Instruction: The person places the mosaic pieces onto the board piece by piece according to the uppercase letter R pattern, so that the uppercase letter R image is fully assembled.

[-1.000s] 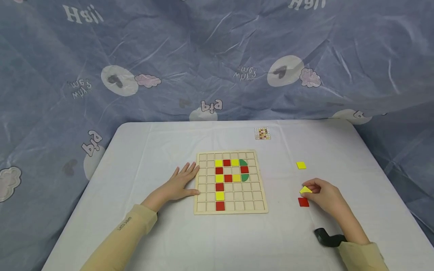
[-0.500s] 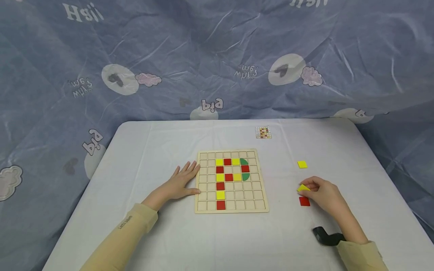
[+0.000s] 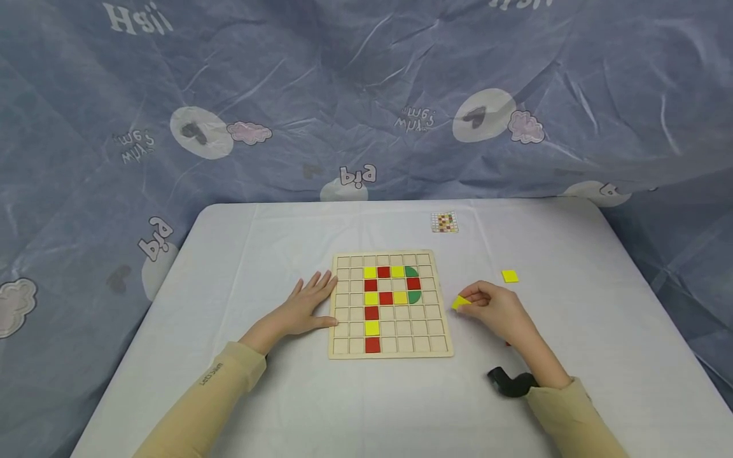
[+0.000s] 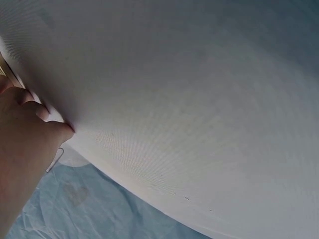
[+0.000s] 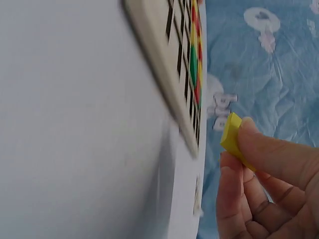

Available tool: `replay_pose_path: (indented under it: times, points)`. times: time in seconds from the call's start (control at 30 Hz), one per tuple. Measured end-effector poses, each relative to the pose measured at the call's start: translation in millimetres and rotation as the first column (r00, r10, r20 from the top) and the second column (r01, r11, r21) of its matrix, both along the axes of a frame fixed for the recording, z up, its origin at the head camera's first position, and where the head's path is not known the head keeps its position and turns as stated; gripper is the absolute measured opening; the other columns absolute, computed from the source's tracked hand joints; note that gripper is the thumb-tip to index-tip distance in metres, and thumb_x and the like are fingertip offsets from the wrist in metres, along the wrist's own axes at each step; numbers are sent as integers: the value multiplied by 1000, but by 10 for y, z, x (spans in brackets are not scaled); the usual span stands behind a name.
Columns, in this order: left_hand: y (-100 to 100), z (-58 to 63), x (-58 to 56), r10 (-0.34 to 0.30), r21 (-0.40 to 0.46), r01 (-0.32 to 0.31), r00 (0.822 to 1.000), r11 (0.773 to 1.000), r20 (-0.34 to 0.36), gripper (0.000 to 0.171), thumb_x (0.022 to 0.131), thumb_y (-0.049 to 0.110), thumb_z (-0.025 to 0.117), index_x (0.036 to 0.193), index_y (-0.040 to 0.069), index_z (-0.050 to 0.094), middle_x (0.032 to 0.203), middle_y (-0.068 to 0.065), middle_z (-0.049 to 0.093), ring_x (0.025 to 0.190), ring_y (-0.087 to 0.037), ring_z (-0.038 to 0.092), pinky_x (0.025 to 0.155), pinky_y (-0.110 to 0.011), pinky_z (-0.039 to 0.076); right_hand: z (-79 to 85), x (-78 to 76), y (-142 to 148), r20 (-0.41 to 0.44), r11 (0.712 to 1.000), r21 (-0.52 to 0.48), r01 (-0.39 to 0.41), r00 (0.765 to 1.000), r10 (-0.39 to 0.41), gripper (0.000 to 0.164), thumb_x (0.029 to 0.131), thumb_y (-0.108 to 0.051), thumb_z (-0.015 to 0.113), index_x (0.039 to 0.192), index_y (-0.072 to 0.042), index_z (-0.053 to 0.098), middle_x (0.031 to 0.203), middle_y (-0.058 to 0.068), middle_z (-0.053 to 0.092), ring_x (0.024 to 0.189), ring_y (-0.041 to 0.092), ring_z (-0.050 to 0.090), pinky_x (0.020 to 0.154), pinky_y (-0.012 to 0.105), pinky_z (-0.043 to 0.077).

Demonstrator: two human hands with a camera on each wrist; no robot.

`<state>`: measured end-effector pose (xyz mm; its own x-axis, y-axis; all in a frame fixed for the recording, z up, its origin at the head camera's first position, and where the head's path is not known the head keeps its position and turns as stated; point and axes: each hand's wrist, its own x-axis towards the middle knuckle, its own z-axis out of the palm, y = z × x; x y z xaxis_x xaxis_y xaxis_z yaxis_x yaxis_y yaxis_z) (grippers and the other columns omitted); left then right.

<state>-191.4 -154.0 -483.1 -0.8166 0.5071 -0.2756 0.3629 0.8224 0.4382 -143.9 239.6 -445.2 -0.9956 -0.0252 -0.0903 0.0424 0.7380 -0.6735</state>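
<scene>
Between thumb and fingers my right hand (image 3: 494,307) pinches a yellow square tile (image 3: 460,302), just right of the wooden grid board (image 3: 348,350). The right wrist view shows the same yellow tile (image 5: 232,133) under the thumb, with the board (image 5: 162,79) beyond it. My left hand (image 3: 306,308) lies with fingers spread, its fingertips at the board's left edge. On the board, red tiles (image 3: 373,345), yellow tiles (image 3: 372,328) and two green rounded tiles (image 3: 411,271) form a P-like shape. In the left wrist view, part of the left hand (image 4: 30,124) shows on the white cloth.
A loose yellow tile (image 3: 509,276) lies right of the board. A red tile (image 3: 508,344) is mostly hidden behind the right wrist. A small pattern card (image 3: 444,222) lies at the back of the white table (image 3: 275,235). A black curved piece (image 3: 509,383) is at the right sleeve.
My right hand has moved left toward the board, carrying the yellow tile away from beside the red one. The red tile is now mostly covered. My left hand has stayed in place.
</scene>
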Motion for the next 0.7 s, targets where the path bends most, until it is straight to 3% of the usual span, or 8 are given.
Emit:
replay_pose_path:
  times: [0.3,0.7]
  points:
    - [-10,-12,-7,-5,-4,5,1000,1000,7,98,89,55,64,160,16,9,167,-5,1,154,-29,-6,123,-57,-4,-47,-93,-584,33,989,-119,-87,995,91,20,83,-13,80,99,-7,70,88,4,69,78,14,62,68,20,52]
    - [1,13,3,-4,3,4,1000,1000,6,98,88,54,66,160,16,10,167,-6,3,154,-30,-4,123,-57,-3,-121,-217,-1024,43,969,-160,-188,980,197,13,81,-12,80,90,-11,71,81,-2,66,73,11,59,68,20,50]
